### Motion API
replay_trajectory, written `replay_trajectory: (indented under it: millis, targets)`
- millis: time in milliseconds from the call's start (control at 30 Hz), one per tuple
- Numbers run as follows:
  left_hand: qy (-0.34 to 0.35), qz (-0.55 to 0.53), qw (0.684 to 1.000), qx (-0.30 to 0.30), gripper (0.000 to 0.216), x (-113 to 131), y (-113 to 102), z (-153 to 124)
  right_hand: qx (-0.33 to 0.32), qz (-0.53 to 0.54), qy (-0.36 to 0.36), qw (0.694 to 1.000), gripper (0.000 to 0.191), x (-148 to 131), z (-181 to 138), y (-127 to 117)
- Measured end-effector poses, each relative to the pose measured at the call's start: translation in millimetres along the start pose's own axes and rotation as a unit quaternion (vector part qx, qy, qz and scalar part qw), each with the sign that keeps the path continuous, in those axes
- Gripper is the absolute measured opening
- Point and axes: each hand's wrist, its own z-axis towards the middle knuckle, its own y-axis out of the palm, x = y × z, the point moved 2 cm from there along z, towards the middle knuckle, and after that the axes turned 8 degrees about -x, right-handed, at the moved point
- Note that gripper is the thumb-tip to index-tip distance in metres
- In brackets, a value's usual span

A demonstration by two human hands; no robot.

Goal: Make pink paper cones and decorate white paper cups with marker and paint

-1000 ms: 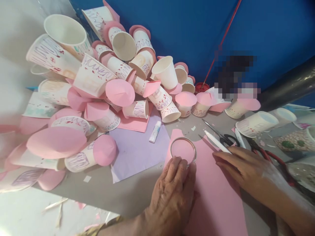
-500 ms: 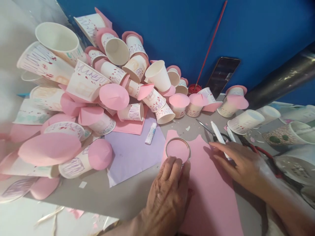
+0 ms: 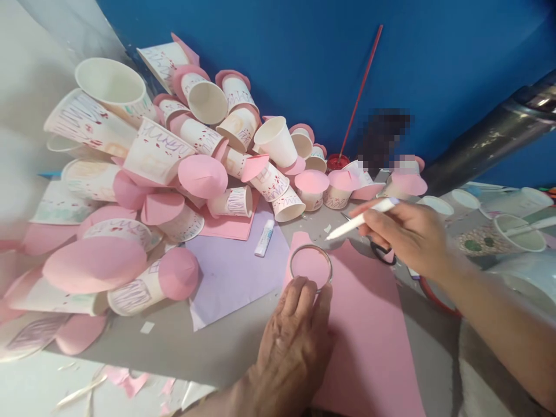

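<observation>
A round clear ring lies on a pink paper sheet at the table's middle. My left hand presses its fingertips on the near rim of the ring, holding it flat on the sheet. My right hand is raised above the sheet's far right corner. It grips a white pen whose tip points left and down toward the ring. Black-handled scissors lie partly hidden under that hand.
A big heap of decorated paper cups with pink paper tops fills the left and back. A lilac sheet and a white glue stick lie left of the ring. More cups stand right. Paper scraps litter the near edge.
My right hand has picked the white pen up off the table and lifted it, tip turned toward the ring. My left hand has stayed on the ring.
</observation>
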Motion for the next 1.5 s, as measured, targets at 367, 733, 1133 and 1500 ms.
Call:
replay_trajectory:
  millis: [367, 733, 1133, 1500]
  targets:
    - [-0.014, -0.005, 1.000, -0.017, 0.039, 3, -7, 4, -0.156, -0.102, -0.112, 0.976, 0.042, -42, 60, 61]
    - [-0.023, -0.009, 0.999, -0.032, 0.045, 3, -8, 5, -0.241, -0.147, -0.114, 0.953, 0.035, -42, 69, 81]
    - [-0.024, -0.018, 0.999, -0.037, 0.043, 2, -7, 4, -0.137, -0.194, -0.093, 0.967, 0.036, -23, 67, 56]
    - [-0.021, -0.007, 0.999, -0.045, 0.061, -2, -5, -1, -0.008, -0.155, -0.039, 0.987, 0.030, 7, 3, 25]
